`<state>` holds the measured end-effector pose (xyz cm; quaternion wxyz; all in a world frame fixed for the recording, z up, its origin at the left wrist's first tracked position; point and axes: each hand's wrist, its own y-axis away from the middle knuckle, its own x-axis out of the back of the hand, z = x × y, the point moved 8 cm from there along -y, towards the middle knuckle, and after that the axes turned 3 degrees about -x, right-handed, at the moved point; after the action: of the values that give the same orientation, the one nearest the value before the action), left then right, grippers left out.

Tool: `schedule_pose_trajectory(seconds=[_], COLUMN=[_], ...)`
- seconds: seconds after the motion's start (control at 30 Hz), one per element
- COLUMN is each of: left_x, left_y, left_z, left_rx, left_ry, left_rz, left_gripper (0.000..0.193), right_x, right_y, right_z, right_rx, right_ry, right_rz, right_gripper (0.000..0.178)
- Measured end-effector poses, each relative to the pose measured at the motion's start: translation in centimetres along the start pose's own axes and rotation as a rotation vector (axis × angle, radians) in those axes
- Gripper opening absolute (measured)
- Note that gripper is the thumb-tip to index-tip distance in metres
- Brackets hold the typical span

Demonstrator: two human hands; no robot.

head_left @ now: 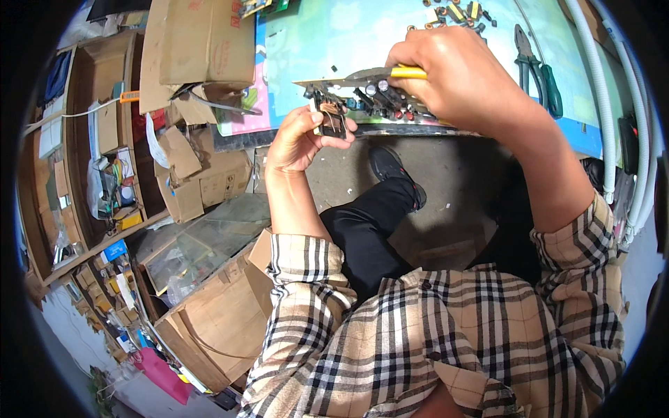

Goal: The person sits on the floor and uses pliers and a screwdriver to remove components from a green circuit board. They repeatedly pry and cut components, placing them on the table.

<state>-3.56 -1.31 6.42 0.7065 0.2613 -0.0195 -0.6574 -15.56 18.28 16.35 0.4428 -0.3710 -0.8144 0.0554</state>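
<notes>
My left hand (pixel 294 143) is closed on the left end of a circuit board (pixel 352 84), its thumb beside a black part with copper winding (pixel 330 111). Dark capacitors and other parts (pixel 380 94) stick out from the board toward me. Closed around yellow-handled pliers (pixel 409 72) is my right hand (pixel 456 73). The dark jaws of the pliers lie along the board's far edge, pointing left. Whether they grip a part, I cannot tell. My right fingers hide part of the board's right end.
Loose electronic parts (pixel 456 12) are heaped at the table's far side. Green-handled pliers (pixel 527 66) lie at the right on the light-blue table mat (pixel 320 42). A cardboard box (pixel 209 52) stands at the left, by wooden shelves (pixel 111 56). White hoses (pixel 592 83) run along the right.
</notes>
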Motion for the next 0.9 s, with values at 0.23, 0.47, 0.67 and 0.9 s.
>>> schedule_pose_trajectory(seconds=[0.23,0.47,0.67,0.9], left_x=[-0.3,-0.9,-1.1,-1.1], left_y=[-1.4,-2.1,-2.1,-2.6], left_z=[-1.7,-2.4,-2.5,-2.3], left_rx=[0.055,0.085,0.096,0.057], left_ry=[0.054,0.127,0.173,0.162], left_rz=[-0.089,-0.152,-0.161,-0.128], left_gripper=[0.064,0.068,0.068,0.063], right_x=[1.0,1.8,3.3,1.2], right_y=[0.0,0.1,0.5,0.4], right_z=[0.4,0.0,0.1,1.4], right_rx=[-0.086,-0.176,0.064,-0.268], right_ry=[-0.146,-0.254,-0.438,-0.246], right_rz=[-0.094,-0.119,-0.273,-0.135], right_gripper=[0.014,0.015,0.011,0.014])
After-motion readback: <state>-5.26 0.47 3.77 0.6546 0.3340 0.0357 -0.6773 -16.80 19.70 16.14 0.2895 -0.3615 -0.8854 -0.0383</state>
